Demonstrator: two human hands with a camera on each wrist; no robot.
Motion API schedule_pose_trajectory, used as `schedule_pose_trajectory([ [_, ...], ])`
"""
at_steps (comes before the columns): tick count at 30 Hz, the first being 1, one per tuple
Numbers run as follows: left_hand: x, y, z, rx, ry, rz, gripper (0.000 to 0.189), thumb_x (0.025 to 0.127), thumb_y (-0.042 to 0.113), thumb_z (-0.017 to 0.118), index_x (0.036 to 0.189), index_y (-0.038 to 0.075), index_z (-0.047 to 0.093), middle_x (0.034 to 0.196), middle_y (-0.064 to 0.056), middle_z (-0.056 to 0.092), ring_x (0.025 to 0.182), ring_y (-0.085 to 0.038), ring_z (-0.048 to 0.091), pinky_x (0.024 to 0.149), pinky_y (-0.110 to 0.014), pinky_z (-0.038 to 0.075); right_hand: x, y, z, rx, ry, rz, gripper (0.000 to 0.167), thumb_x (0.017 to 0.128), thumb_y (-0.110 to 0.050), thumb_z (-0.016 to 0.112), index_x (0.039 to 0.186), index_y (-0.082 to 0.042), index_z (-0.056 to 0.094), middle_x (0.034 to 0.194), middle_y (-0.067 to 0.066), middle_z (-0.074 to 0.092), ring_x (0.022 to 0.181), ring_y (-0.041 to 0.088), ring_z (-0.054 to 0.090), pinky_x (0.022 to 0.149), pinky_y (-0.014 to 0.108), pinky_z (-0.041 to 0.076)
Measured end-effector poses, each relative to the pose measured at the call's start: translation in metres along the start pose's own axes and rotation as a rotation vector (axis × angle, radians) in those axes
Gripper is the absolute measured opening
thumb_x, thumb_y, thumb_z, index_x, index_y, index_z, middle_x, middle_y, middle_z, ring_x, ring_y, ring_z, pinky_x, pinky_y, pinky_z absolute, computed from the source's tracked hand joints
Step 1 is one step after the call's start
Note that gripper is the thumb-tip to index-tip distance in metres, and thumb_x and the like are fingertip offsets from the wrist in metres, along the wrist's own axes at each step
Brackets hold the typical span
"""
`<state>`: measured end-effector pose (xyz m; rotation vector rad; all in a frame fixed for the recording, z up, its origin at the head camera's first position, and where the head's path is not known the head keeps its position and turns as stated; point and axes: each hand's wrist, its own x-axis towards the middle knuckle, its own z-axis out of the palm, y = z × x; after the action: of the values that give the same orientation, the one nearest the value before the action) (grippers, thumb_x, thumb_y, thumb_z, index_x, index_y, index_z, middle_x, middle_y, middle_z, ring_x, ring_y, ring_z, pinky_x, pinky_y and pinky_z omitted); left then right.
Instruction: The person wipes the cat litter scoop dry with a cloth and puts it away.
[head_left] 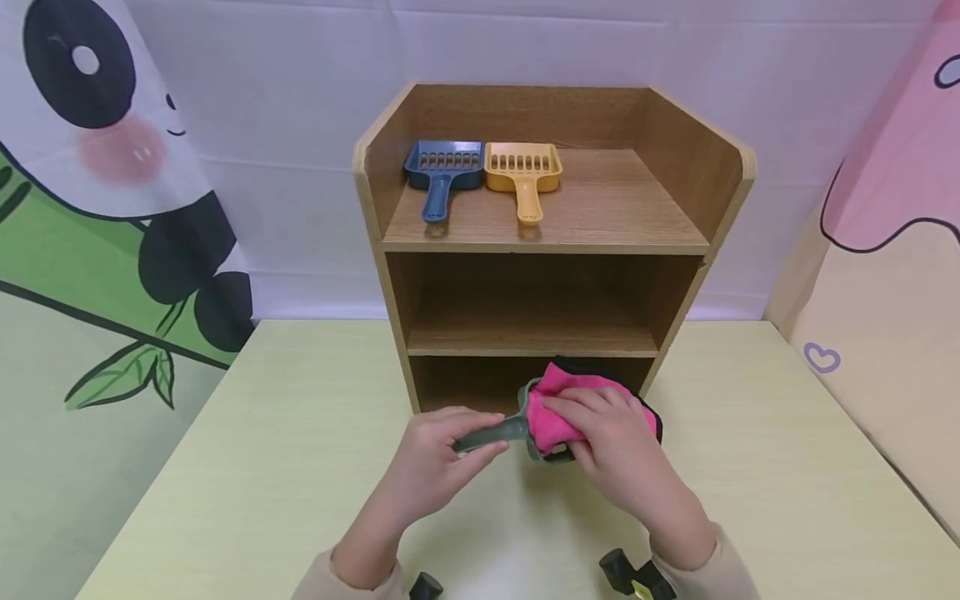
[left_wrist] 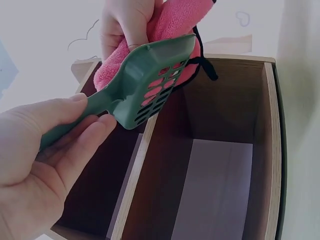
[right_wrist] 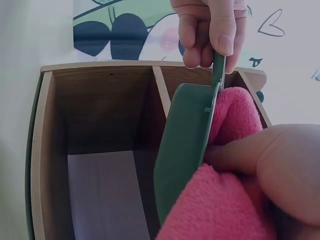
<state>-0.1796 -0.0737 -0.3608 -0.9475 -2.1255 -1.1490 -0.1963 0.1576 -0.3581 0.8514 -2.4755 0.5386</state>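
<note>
A green slotted litter scoop (left_wrist: 150, 85) is held in the air in front of the wooden shelf's lowest compartment. My left hand (head_left: 442, 458) grips its handle (head_left: 487, 434) between thumb and fingers. A pink cloth with black edging (head_left: 558, 408) is bunched against the scoop's inner side, and my right hand (head_left: 611, 433) holds it there. In the right wrist view the right thumb (right_wrist: 240, 155) presses the pink cloth (right_wrist: 215, 205) into the scoop. Pink shows through the slots in the left wrist view. Part of the scoop's head is covered by the cloth.
The wooden shelf (head_left: 532, 248) stands at the back of the pale table (head_left: 300, 467). On its top board lie a blue slotted scoop (head_left: 442, 171) and a yellow one (head_left: 525, 171), side by side at the left. A printed cloth backdrop (head_left: 300, 125) hangs behind.
</note>
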Motion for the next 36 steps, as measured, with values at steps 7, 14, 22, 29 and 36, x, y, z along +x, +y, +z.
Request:
schedule_pose_trajectory([
  [7,0.0,0.0,0.0,0.006,-0.006,-0.023,0.024,0.07,0.002,0.08,0.093,0.0,0.073,0.078,-0.007,0.072,0.06,-0.005,0.053,0.051,-0.008,0.039,-0.001,0.003,-0.005,-0.081,-0.076,0.108,0.039,0.076,-0.005,0.07,0.113,-0.02,0.069,0.108,0.006,0.066,0.102,0.03,0.058,0.078,0.047,0.048],
  [14,-0.001,-0.002,-0.001,0.02,-0.012,-0.077,0.023,0.071,0.004,0.08,0.093,0.001,0.073,0.079,-0.006,0.072,0.061,-0.004,0.052,0.051,-0.008,0.04,-0.002,0.01,-0.008,-0.04,-0.133,0.131,0.042,0.079,-0.017,0.074,0.119,-0.018,0.065,0.11,0.005,0.062,0.09,0.024,0.054,0.071,0.037,0.044],
  [22,0.0,0.0,0.001,-0.024,-0.019,-0.081,0.021,0.073,0.003,0.079,0.093,0.001,0.073,0.079,-0.007,0.072,0.061,-0.005,0.053,0.05,-0.009,0.041,0.002,0.002,-0.003,0.127,-0.089,0.106,0.043,0.081,-0.035,0.073,0.119,-0.018,0.06,0.107,-0.004,0.063,0.098,0.016,0.052,0.077,0.033,0.05],
  [29,-0.001,-0.002,0.002,0.01,0.001,-0.026,0.023,0.071,0.002,0.08,0.093,0.0,0.073,0.079,-0.007,0.072,0.06,-0.006,0.055,0.052,-0.008,0.042,0.002,0.002,0.004,0.031,0.07,0.029,0.035,0.073,-0.023,0.081,0.105,-0.014,0.068,0.095,-0.002,0.068,0.09,0.016,0.057,0.078,0.032,0.05],
  [36,0.0,-0.003,0.0,0.043,0.005,-0.035,0.024,0.07,0.004,0.081,0.093,-0.001,0.073,0.079,-0.007,0.072,0.061,-0.005,0.055,0.051,-0.008,0.042,0.001,0.014,0.0,0.002,0.077,0.129,0.036,0.073,-0.016,0.082,0.105,-0.01,0.068,0.094,0.004,0.069,0.086,0.021,0.056,0.075,0.035,0.049],
])
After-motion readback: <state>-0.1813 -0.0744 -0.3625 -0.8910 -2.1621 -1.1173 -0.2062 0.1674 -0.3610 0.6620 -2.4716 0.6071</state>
